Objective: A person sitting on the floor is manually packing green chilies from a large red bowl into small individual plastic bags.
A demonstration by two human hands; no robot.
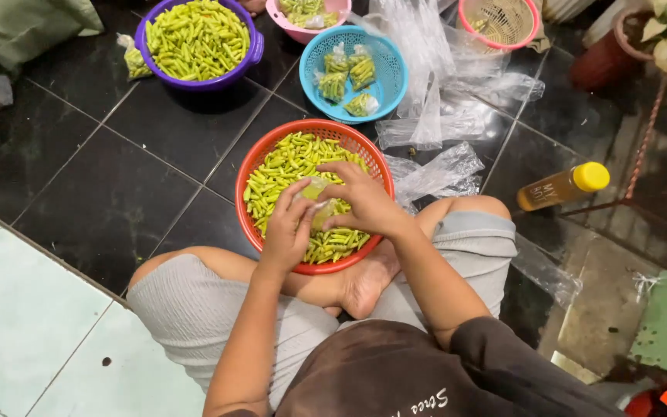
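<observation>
I sit cross-legged on the floor over a red basket (268, 150) full of green chilies (291, 158). Both hands meet above the basket on a small clear plastic bag of chilies (317, 202). My left hand (287, 228) grips the bag from the left. My right hand (360, 199) covers it from the right, fingers curled on its top.
Beyond stand a blue basket (386, 55) with several filled bags, a purple bowl (255, 48) of chilies, a pink bowl (303, 32) and a pink basket (503, 22). Empty clear bags (434, 100) lie to the right, near a yellow-capped bottle (563, 186).
</observation>
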